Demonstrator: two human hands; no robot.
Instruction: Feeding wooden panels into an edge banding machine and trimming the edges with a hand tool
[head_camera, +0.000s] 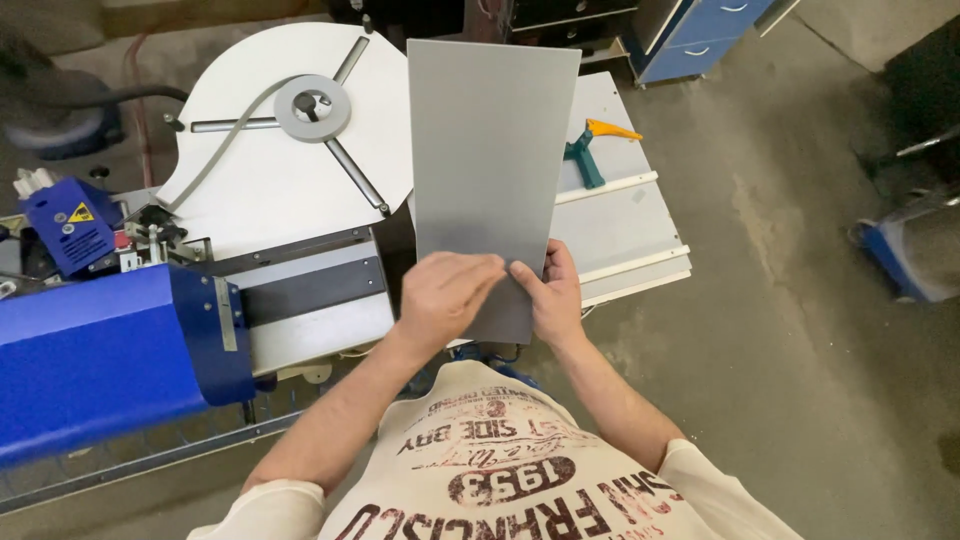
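I hold a flat grey rectangular panel (487, 150) upright in front of my chest, its long side pointing away from me. My left hand (443, 297) lies over the panel's near end with the fingers pressed on its face. My right hand (552, 293) grips the panel's near right edge, thumb on the face. The panel hides part of the machine table behind it.
A blue machine housing (95, 350) stands at the left. Behind it is a round white turntable (285, 170) with a grey hub and spokes. A white table (625, 220) with a teal and orange clamp (592, 148) is at the right, a blue drawer cabinet (700, 35) beyond it.
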